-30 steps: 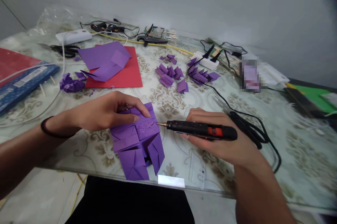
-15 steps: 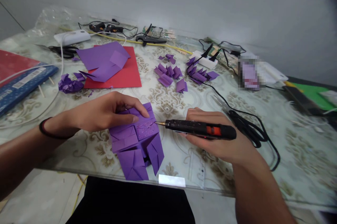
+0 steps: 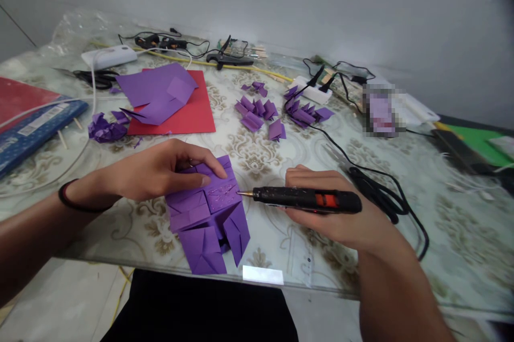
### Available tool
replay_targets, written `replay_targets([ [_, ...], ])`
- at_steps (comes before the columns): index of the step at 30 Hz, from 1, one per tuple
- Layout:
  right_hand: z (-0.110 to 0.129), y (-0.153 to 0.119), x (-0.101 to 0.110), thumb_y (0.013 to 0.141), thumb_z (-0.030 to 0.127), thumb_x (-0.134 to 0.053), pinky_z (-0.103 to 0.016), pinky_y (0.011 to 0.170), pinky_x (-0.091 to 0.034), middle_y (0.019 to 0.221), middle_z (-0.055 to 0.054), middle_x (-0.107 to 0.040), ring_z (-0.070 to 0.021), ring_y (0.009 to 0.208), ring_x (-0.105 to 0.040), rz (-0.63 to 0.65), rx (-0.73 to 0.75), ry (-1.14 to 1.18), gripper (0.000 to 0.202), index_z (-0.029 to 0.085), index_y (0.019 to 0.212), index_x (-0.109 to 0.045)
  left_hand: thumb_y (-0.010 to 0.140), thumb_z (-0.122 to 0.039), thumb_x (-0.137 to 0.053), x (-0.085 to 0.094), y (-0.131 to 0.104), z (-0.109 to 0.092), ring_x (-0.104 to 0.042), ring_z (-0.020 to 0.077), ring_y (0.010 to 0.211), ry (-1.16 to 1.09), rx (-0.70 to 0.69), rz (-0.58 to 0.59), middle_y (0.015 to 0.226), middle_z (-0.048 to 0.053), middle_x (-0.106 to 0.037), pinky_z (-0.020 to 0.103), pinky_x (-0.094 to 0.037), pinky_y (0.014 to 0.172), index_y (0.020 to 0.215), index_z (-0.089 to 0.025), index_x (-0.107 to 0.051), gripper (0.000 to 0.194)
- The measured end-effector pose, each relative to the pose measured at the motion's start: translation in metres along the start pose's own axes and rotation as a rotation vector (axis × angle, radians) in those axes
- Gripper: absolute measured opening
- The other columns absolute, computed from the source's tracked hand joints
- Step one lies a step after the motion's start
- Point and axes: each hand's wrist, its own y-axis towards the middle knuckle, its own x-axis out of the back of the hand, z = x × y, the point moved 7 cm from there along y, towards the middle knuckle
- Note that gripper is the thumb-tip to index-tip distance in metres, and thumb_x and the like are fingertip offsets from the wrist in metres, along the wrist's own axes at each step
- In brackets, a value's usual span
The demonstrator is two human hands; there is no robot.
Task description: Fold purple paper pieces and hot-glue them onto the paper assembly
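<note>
A folded purple paper piece (image 3: 188, 208) lies near the table's front edge, with glue lines on its upper right square. My left hand (image 3: 160, 171) presses on its upper left part, thumb and index finger resting on the paper. In my right hand (image 3: 321, 197) is a black glue gun (image 3: 297, 198), its metal tip pointing left at the right edge of the glued square. Whether the tip touches the paper I cannot tell. Small folded purple pieces (image 3: 257, 112) lie farther back in the middle.
Purple sheets (image 3: 160, 90) lie on red paper (image 3: 204, 112) at the back left, beside crumpled paper (image 3: 106, 128). Black scissors (image 3: 377, 195) and the gun's cord lie right of my right hand. A white power strip (image 3: 313, 91) stands behind; a blue packet (image 3: 40, 130) lies left.
The glue gun's tip has shifted slightly right and down, to the edge of the glued square. My left hand and the paper are almost unmoved.
</note>
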Motion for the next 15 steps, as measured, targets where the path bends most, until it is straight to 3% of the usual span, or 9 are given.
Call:
replay_targets([
  [8, 0.0013, 0.0002, -0.0017, 0.091, 0.014, -0.068, -0.034, 0.071, -0.040, 0.063, 0.005, -0.048, -0.0140, 0.061, -0.044, 0.050, -0.010, -0.022, 0.036, 0.022, 0.066, -0.044, 0.099, -0.029, -0.066, -0.0008, -0.0005, -0.0011, -0.054, 0.0104, 0.062, -0.026, 0.013, 0.003, 0.084, 0.002, -0.072, 0.018, -0.038, 0.051, 0.118, -0.021, -0.079, 0.024],
  [15, 0.0015, -0.0009, 0.0018, 0.092, 0.016, -0.069, -0.034, 0.068, -0.038, 0.062, 0.005, -0.046, -0.0148, 0.062, -0.042, 0.015, -0.010, -0.002, 0.037, 0.023, 0.065, -0.045, 0.098, -0.029, -0.067, -0.0015, -0.0001, -0.0010, -0.041, 0.0085, 0.053, -0.055, 0.019, 0.002, 0.069, -0.002, -0.060, 0.018, -0.031, 0.045, 0.118, -0.019, -0.079, 0.025],
])
